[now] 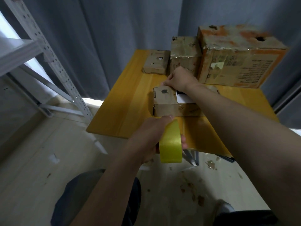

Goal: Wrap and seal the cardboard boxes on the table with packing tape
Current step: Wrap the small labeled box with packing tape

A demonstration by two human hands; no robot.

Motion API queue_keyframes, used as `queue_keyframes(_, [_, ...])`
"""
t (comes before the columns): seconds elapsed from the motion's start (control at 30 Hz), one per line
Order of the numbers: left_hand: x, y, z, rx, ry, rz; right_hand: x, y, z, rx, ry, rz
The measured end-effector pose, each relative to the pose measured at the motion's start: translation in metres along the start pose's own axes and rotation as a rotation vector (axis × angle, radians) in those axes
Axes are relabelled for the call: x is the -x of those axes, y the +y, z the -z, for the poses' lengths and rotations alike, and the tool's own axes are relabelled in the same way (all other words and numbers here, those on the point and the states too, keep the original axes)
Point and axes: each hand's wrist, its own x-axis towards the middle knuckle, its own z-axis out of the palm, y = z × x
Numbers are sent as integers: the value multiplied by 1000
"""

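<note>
Between the hands, a flat cardboard box lies on the yellow counter. Its white label is partly hidden, so nothing on it can be read. The right hand pinches the box's far edge, while the left hand grips a yellow tape roll. Beyond the right hand, the large box bears dark print, too blurred to read.

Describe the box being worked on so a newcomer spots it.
On the yellow table, three worn boxes line the far edge. The target box sits alone in front of them. Only it has the right hand pinching its far edge and a white label on top.
</note>
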Motion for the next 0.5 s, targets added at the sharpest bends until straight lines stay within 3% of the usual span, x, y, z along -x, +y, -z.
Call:
queue_keyframes(0.23, [-2, -1, 2, -3, -22, -15, 9, -1, -2, 146, 160, 13])
queue_keyframes(0.33, [-3, -3, 3, 11, -33, -22, 18, -3, 0, 110, 229, 240])
queue_keyframes(0.4, [-3, -3, 4, 11, -39, -18, 26, -3, -1, 1, 185, 380])
queue_keyframes(0.5, [-4, -4, 5, 4, -37, -26, 29, -4, -3, -32, 32, 387])
